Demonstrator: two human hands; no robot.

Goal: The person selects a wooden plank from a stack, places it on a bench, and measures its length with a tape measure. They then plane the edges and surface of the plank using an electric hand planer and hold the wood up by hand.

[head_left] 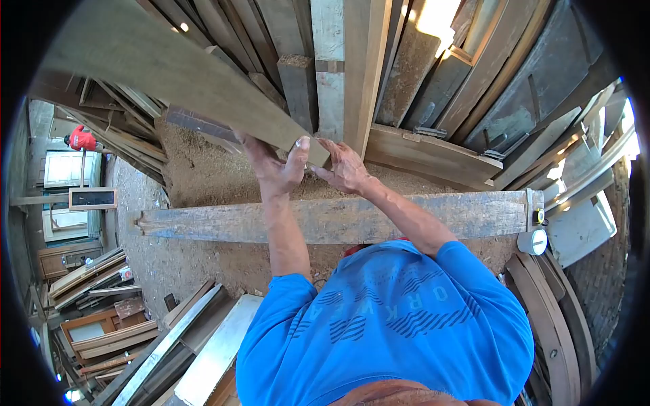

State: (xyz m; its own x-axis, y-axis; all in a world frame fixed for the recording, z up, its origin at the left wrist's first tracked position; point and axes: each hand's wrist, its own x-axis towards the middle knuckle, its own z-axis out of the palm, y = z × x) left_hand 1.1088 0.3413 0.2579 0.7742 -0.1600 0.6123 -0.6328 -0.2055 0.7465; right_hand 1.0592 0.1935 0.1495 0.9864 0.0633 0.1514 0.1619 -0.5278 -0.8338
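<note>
A long, wide wooden board (pixel 183 81) slants from the upper left down to my two hands, its near end at the middle of the view. My left hand (pixel 277 162) grips the board's edge close to that end, thumb on top and fingers partly hidden beneath. At the end corner, my right hand (pixel 347 166) is closed on the board, some of its fingers out of sight. Below both hands a worn, paint-stained wooden beam (pixel 338 220) lies across the view, under my forearms.
Boards and planks (pixel 332 68) lean at the back. Sawdust (pixel 196 169) covers the ground. A white cup-like container (pixel 533 242) and a tape measure (pixel 539 216) sit by the beam's right end. Wood piles (pixel 108 325) lie lower left. A person in red (pixel 82 139) is far left.
</note>
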